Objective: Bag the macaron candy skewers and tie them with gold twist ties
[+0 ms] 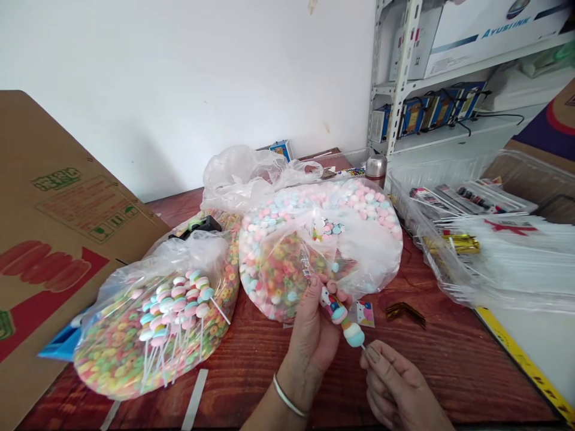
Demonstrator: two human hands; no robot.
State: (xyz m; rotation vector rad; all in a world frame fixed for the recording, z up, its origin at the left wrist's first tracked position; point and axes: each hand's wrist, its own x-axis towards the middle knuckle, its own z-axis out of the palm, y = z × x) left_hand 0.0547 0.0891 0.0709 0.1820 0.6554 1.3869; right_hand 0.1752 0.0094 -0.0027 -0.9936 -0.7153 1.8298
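My left hand [314,329] is closed around the upper part of a candy skewer [354,335], with pastel candies threaded on a white stick. A small clear printed wrapper [330,299] lies over its upper candies, and the lower ones show bare. Thumb and fingers of my right hand [398,383] pinch the stick just below the bottom candy. Beyond the hands rests a large clear bag of pastel candies [377,209]. On the left, several finished candy skewers [179,302] lie on a bag of ring candies [108,365]. A printed square [365,313] lies beside the skewer.
Gold twist ties [405,312] lie on the reddish wooden table [265,383]. A clear plastic tray [453,287] at the right holds white sticks and printed packs. A cardboard box [54,197] stands at the left, and a metal shelf [402,78] at the back right.
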